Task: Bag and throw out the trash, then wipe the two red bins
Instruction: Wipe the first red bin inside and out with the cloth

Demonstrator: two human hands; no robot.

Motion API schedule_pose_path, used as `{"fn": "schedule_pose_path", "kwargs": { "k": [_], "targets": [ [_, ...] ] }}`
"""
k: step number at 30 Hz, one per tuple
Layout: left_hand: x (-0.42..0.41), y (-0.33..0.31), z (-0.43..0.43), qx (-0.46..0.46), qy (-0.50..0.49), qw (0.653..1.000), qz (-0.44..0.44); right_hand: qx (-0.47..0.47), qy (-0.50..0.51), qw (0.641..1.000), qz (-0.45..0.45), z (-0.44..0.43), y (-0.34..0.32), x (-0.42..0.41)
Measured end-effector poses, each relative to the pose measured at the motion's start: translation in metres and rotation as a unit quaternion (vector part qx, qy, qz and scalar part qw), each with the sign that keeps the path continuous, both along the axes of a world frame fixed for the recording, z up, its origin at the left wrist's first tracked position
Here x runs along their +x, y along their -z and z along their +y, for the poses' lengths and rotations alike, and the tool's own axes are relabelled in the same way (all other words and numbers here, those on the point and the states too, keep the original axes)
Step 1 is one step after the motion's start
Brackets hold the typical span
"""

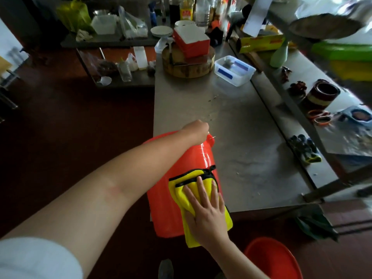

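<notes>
Red bin (pixel 177 158) lies tilted at the steel bench (pixel 241 137) edge. Left grip (pixel 198 128) curls over its far rim. Right grip (pixel 205 206), fingers spread flat, presses a yellow cloth (pixel 181 195) against its wall. Second red bin (pixel 271 258) stands on the floor (pixel 80 117).

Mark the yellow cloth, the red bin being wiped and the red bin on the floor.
yellow cloth (pixel 188 179), head view, its upper fold.
wiped red bin (pixel 169 208), head view, its side wall.
floor red bin (pixel 277 258), head view, its inner wall.

Glossy red plastic bin (pixel 177 190), soft yellow cloth (pixel 193 198), dull scuffed metal tbl (pixel 231 121).
</notes>
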State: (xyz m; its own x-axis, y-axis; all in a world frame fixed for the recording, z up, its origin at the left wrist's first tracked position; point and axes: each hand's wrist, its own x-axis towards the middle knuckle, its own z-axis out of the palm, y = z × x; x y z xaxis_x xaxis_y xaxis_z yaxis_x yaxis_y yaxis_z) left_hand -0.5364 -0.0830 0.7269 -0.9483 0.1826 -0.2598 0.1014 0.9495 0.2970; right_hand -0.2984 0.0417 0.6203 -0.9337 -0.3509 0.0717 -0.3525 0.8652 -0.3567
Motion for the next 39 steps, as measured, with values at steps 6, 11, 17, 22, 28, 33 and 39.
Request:
{"fn": "schedule_pose_path", "kwargs": {
  "k": [6,11,17,22,28,33,39],
  "targets": [
    [-0.011,0.003,-0.014,0.01,-0.012,1.0,0.001,-0.005,-0.005,1.0,0.0,-0.003,-0.002,-0.007],
    [-0.003,-0.006,-0.037,0.091,0.011,0.996,0.001,-0.004,0.012,1.0,-0.009,-0.007,-0.014,-0.037],
    [0.014,-0.008,-0.061,0.22,-0.009,0.975,-0.034,0.073,0.0,0.997,0.039,-0.022,-0.036,-0.082],
    [0.026,-0.005,-0.075,0.272,-0.023,0.958,-0.09,0.098,-0.007,0.994,0.037,-0.033,-0.041,-0.107],
    [0.028,-0.001,-0.101,0.267,-0.029,0.959,-0.092,0.089,-0.021,0.995,0.044,-0.015,-0.034,-0.118],
    [0.033,0.012,-0.123,0.296,-0.078,0.949,-0.074,0.021,0.067,0.997,-0.032,0.02,-0.03,-0.137],
    [0.027,0.005,-0.12,0.245,-0.063,0.965,-0.067,-0.037,0.094,0.989,-0.107,0.036,-0.033,-0.164]
  ]
}}
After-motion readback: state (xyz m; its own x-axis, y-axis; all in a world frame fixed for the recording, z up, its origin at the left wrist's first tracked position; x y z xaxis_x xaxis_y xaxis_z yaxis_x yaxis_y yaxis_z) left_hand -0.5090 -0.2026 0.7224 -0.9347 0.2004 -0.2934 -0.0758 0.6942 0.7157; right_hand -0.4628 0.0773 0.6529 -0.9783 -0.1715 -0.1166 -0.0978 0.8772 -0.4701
